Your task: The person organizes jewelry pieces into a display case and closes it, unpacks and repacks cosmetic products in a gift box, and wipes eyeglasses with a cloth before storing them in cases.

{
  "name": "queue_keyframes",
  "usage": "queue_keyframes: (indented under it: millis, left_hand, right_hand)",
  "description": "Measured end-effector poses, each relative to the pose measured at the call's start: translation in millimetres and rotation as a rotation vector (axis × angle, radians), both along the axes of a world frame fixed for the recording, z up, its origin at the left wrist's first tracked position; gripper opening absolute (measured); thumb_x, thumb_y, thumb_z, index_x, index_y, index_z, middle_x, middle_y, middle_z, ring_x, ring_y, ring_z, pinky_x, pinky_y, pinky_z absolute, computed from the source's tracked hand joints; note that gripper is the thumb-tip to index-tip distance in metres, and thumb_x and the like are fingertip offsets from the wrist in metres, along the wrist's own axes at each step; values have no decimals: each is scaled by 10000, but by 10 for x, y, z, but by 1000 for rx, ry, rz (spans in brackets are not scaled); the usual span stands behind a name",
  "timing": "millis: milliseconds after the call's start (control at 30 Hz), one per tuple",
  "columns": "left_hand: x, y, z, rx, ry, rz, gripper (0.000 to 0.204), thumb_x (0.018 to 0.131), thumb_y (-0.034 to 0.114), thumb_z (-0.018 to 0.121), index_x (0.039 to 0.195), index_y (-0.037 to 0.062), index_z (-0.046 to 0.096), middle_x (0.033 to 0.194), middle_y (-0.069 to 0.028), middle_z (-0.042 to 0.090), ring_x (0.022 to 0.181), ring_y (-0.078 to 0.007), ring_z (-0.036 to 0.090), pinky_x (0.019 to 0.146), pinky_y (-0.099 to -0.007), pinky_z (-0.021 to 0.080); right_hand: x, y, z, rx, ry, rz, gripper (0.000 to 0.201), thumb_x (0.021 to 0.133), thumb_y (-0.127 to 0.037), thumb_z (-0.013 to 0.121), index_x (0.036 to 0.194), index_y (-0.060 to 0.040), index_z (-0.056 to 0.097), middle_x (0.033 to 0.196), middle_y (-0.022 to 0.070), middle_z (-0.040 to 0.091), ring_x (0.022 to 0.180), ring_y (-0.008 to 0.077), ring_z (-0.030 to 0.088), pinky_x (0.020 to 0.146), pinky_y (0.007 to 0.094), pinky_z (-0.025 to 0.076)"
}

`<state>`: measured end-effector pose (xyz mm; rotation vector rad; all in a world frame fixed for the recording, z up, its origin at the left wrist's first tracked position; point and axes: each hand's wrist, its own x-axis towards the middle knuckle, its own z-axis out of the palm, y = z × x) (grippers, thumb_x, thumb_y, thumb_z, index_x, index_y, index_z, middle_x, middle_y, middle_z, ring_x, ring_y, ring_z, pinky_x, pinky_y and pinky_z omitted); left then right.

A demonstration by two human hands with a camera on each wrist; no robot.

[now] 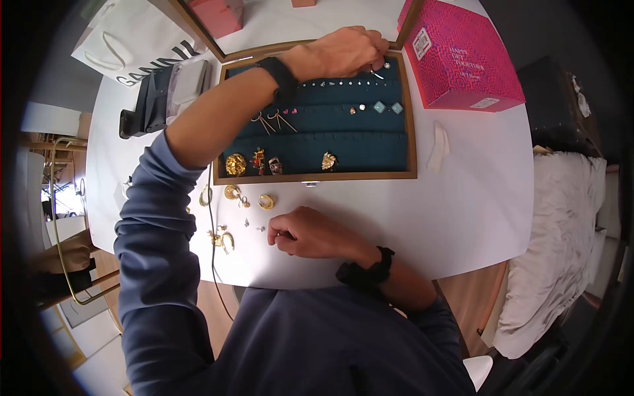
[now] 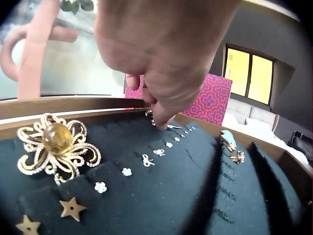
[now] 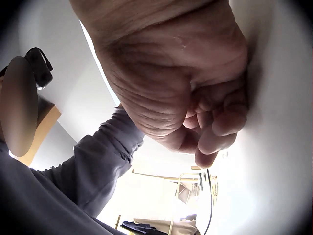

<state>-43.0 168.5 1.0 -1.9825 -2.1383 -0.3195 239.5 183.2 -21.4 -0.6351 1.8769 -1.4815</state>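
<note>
A wooden jewellery box (image 1: 413, 145) with dark teal rows lies with its glass lid up. At its back right corner, my left hand (image 1: 340, 53) (image 2: 156, 58) pinches a small silver earring (image 1: 376, 74); the fingertips partly hide it. Small silver studs (image 2: 127, 172) line the back row, with blue square earrings (image 1: 379, 107) in the row before it. Gold pieces (image 1: 236, 164) sit in the front row. My right hand (image 1: 307, 232) (image 3: 171, 73) rests on the table in front of the box, fingers loosely curled, with nothing visible in them.
Loose gold earrings (image 1: 266, 201) and tiny pieces lie left of my right hand. A pink patterned box (image 1: 462, 59) stands at the right, a white paper bag (image 1: 129, 39) and dark cases (image 1: 153, 99) at the left. A cable (image 1: 211, 231) runs down the table's left part.
</note>
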Motion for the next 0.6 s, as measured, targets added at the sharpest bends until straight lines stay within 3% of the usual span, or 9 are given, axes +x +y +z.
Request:
queue_keyframes:
  millis: [33, 167, 267, 333, 367, 433, 600]
  left_hand:
    - [3, 0, 23, 17, 35, 8, 141, 757, 19, 720, 893, 55, 711, 1020, -79, 642, 1073, -301, 640, 927, -427, 524]
    - [21, -47, 172, 35, -64, 47, 163, 786, 14, 742, 940, 61, 722, 1093, -89, 618, 1068, -301, 628, 914, -431, 503]
    - [433, -125, 445, 146, -69, -121, 117, 796, 34, 750, 897, 60, 695, 1048, -84, 600, 1055, -286, 614, 898, -425, 493]
    - [696, -185, 491, 79, 3, -353, 61, 793, 78, 738, 831, 57, 694, 1026, -80, 600, 1086, -267, 597, 927, -394, 487]
    - [827, -178, 469, 82, 2, -349, 61, 793, 78, 738, 831, 57, 694, 1026, -80, 600, 1086, -267, 597, 927, -394, 487]
    - [1038, -99, 389, -191, 80, -329, 59, 779, 115, 690, 753, 62, 690, 1016, -75, 603, 1112, -247, 581, 948, -356, 483]
    - [1186, -95, 319, -301, 94, -365, 132, 763, 172, 627, 695, 71, 679, 976, -65, 574, 1065, -242, 574, 965, -350, 489]
  right_hand:
    - [-7, -1, 1, 4, 15, 2, 189, 910, -102, 565, 975, 5, 707, 702, 128, 706, 632, 207, 692, 659, 351, 522]
    - [17, -18, -48, -45, 24, -40, 180, 903, -103, 575, 956, 2, 710, 692, 128, 703, 619, 210, 689, 651, 354, 519]
    - [14, -7, -38, -47, 28, -36, 174, 898, -102, 580, 951, 0, 711, 691, 125, 704, 615, 215, 690, 653, 360, 522]
    - [9, -6, -38, -43, 55, -37, 173, 898, -102, 580, 947, -3, 712, 687, 124, 703, 618, 221, 691, 662, 366, 527]
    - [17, -7, -37, -40, 52, -34, 173, 898, -102, 580, 947, -3, 712, 687, 124, 703, 618, 221, 691, 662, 366, 527]
    - [10, -4, -26, -38, 57, -41, 176, 900, -103, 576, 947, -3, 713, 688, 127, 702, 620, 228, 689, 668, 371, 529]
    - [-4, 12, 7, -20, 46, -31, 180, 900, -105, 576, 952, -5, 717, 684, 124, 698, 623, 230, 686, 670, 371, 527]
